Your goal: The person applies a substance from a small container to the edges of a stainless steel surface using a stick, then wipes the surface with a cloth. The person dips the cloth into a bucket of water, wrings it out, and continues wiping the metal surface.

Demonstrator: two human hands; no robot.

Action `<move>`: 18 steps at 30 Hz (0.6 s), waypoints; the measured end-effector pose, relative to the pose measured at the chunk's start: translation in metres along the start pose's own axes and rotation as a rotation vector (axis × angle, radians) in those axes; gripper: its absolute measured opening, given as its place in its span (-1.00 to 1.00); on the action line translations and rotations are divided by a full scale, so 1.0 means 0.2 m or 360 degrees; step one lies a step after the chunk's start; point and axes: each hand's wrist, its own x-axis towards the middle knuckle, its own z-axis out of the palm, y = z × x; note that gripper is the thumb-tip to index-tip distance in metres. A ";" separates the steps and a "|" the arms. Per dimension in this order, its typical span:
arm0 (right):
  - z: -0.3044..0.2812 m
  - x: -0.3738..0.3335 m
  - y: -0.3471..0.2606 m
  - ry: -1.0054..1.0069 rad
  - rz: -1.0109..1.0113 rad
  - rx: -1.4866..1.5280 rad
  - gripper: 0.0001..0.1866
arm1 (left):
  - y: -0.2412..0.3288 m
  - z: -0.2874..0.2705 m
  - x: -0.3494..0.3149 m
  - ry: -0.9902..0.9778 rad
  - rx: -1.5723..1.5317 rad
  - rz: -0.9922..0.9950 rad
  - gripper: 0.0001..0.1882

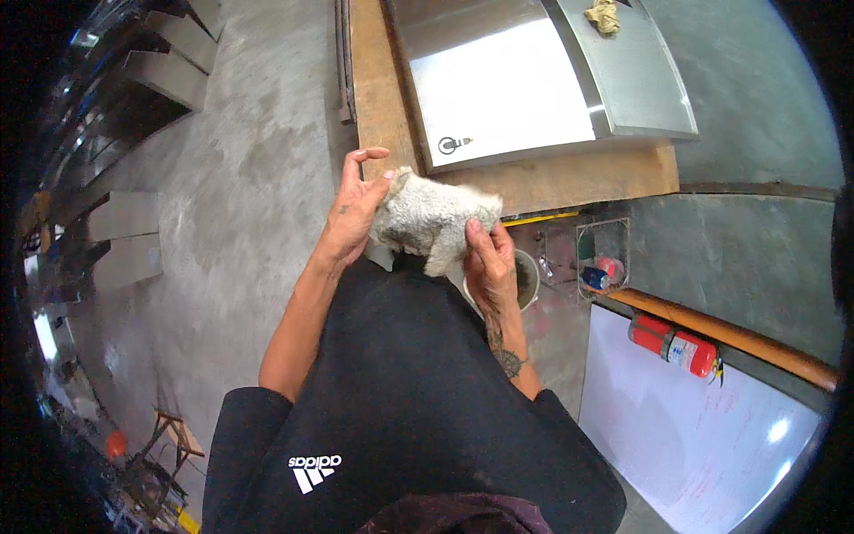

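A greyish-white, fluffy rag (pixel 436 216) is stretched between my two hands in front of my dark shirt. My left hand (pixel 356 206) pinches its left end near the thumb, the index finger bent out above it. At the right end, my right hand (pixel 490 264) grips the rag between thumb and fingers. Just beyond the rag lies the corner of a wooden bench (pixel 534 190). On that bench rests a shiny metal panel (pixel 507 89) with a small round fitting near its close edge.
A crumpled tan cloth (pixel 603 16) lies on the metal at the back. Below the bench, a pale bucket (pixel 528 278) is partly hidden by my right hand. To the right are a wire basket (pixel 603 238), a red fire extinguisher (pixel 673 346) and a whiteboard (pixel 676 427). Metal boxes (pixel 126 236) stand left.
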 end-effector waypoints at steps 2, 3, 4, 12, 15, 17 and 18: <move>-0.14 0.08 -0.03 0.0072 -0.0353 -0.1023 -0.70 | -0.09 0.04 0.01 0.0025 0.0115 0.0060 -0.76; -0.18 0.12 -0.03 0.0024 -0.0796 -0.1395 -0.71 | -0.14 0.06 0.02 -0.0036 0.0191 -0.0021 -0.74; -0.19 0.16 -0.06 -0.0014 -0.0954 -0.1490 -0.70 | -0.16 0.09 0.02 -0.0095 0.0255 -0.0100 -0.72; -0.29 0.41 -0.05 -0.0046 -0.0395 -0.1381 -0.74 | -0.36 0.24 0.08 -0.0523 0.0489 -0.0305 -0.64; -0.37 0.56 -0.04 0.0088 -0.0544 -0.1768 -0.75 | -0.43 0.10 0.09 -0.0335 0.0900 -0.0118 -0.62; -0.44 0.66 -0.03 0.0063 -0.0727 -0.2165 -0.74 | -0.42 -0.02 0.05 -0.0136 0.0855 -0.0243 -0.63; -0.45 0.68 -0.02 0.0104 -0.0708 -0.2296 -0.77 | -0.42 -0.09 0.03 -0.0020 0.0823 -0.0267 -0.63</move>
